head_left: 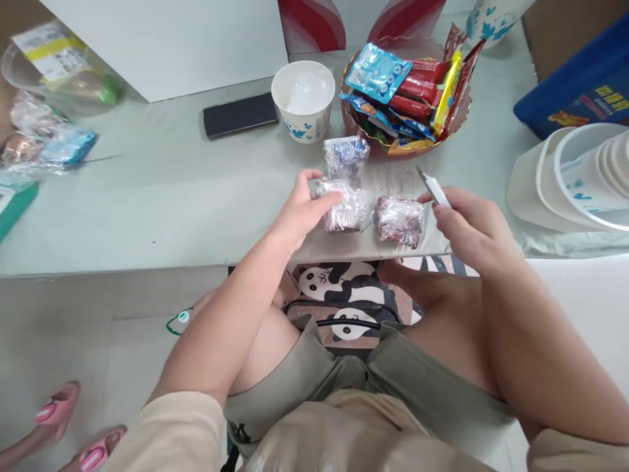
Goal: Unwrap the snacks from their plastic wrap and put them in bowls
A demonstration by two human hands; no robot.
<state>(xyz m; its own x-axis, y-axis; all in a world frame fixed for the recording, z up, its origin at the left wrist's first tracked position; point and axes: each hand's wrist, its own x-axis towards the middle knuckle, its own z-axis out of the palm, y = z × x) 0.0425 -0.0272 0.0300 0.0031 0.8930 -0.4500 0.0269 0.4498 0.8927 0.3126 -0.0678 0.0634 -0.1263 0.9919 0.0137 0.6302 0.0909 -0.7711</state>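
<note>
My left hand (304,208) is at a clear plastic-wrapped packet (345,213) near the table's front edge, its thumb lying over the wrap and its fingers curled along the left side. Directly behind that packet is a blue and white wrapped packet (346,154). A reddish-brown packet in cling film (400,221) rests to the right, apart from my left hand. Between the thumb and fingers of my right hand (469,219) is a slim white-handled cutter (434,190), its dark tip pointing up and left, just above the table.
A white paper cup (303,105) with clear plastic inside stands beside a phone (240,115). Behind the packets sits a scalloped bowl (354,124) of snacks. White tubs with stacked cups (535,183) are at right; wrapped items (44,131) lie left. Another person's pink slippers (66,403) show below.
</note>
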